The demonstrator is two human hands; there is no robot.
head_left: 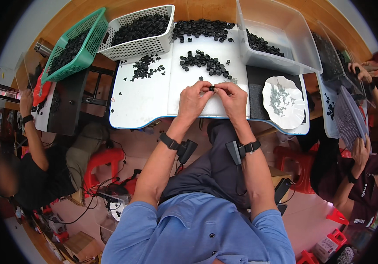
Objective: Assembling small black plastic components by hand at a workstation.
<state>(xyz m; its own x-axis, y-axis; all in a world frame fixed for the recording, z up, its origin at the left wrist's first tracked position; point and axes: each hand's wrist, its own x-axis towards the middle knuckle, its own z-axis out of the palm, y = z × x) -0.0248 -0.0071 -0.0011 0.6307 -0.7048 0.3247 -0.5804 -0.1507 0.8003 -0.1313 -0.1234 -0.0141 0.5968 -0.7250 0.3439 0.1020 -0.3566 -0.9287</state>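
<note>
Both my hands meet over the near part of the white table (143, 99), pinching one small round black cap (211, 88) between thumbs and fingertips. My left hand (192, 100) grips its left side, and my right hand (233, 99) closes on its right side. Just beyond them lies a loose cluster of black caps (204, 63), with a bigger heap of caps (204, 28) at the far edge. Smaller black pieces (144, 68) are scattered to the left. To the right, a white scalloped plate (298, 108) holds small pale translucent pieces (279, 97).
A green basket (93, 42) and a white perforated basket (132, 48), both with black parts, stand at the far left. A clear plastic bin (281, 61) occupies the far right. Co-workers sit on both sides; the right one holds a grey basket (349, 116). Red stools (103, 165) stand nearby.
</note>
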